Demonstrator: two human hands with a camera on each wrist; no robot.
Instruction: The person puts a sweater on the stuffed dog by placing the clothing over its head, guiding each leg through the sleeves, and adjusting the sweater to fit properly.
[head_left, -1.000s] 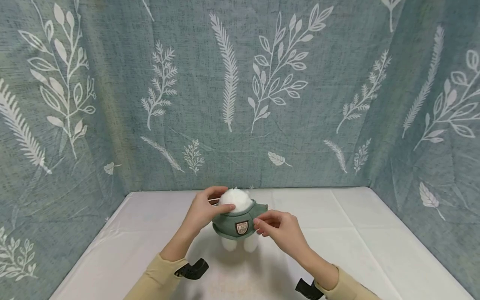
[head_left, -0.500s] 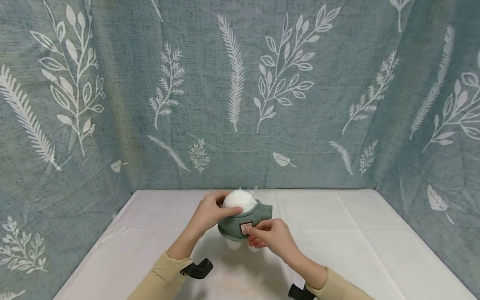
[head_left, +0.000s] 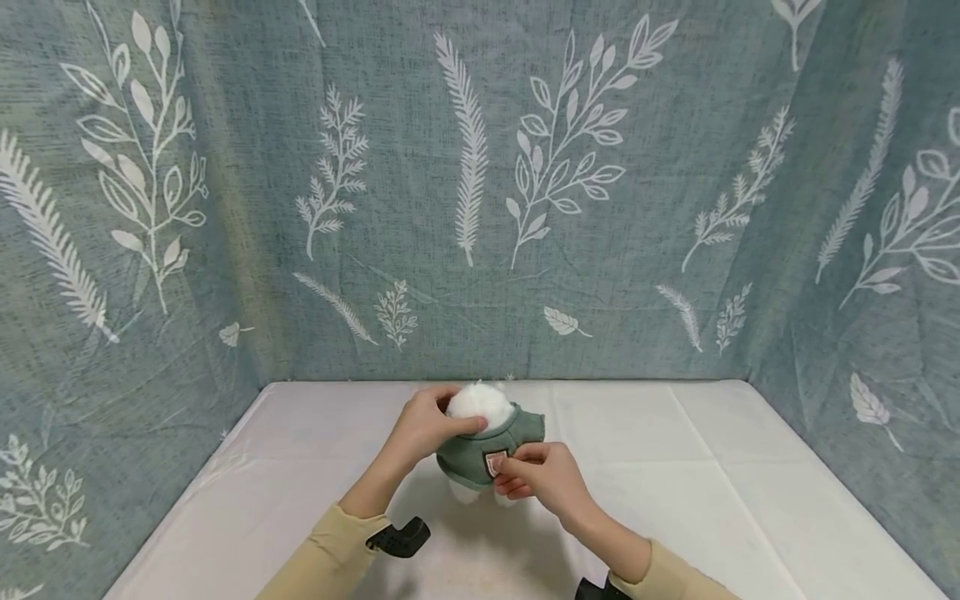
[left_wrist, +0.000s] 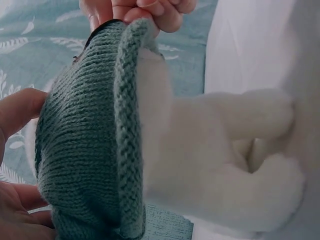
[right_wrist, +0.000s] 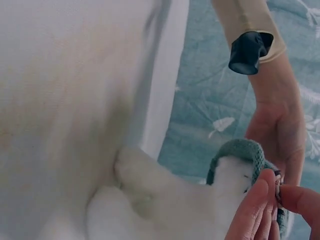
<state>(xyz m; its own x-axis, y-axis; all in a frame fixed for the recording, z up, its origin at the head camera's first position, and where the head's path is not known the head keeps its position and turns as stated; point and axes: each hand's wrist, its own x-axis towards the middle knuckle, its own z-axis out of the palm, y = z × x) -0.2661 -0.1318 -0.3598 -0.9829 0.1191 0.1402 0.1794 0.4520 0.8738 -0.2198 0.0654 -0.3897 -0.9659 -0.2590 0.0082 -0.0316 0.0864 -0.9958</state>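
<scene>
A white plush toy [head_left: 480,405] wears a green knitted sweater [head_left: 461,460] and stands between the hands. My left hand [head_left: 427,429] grips it at the top, with the thumb across the white head by the collar. At the sweater's lower right, my right hand [head_left: 546,479] pinches the knit by a small badge patch [head_left: 494,462] between thumb and fingers. In the left wrist view the rolled hem [left_wrist: 129,130] stands out from the white body [left_wrist: 190,150], and two stubby legs [left_wrist: 270,192] reach down to the white cloth. The right wrist view shows the hem pulled away from the fur.
A white cloth [head_left: 675,500] covers the table. Blue-green curtains [head_left: 420,208] with white leaf prints hang at the back and both sides. Black wrist-worn devices [head_left: 400,537] sit at the beige sleeves [head_left: 322,550].
My right hand has moved from the sweater's right side down to the patch and pinches there. The sweater has turned slightly. My left hand keeps its grip on the toy's top.
</scene>
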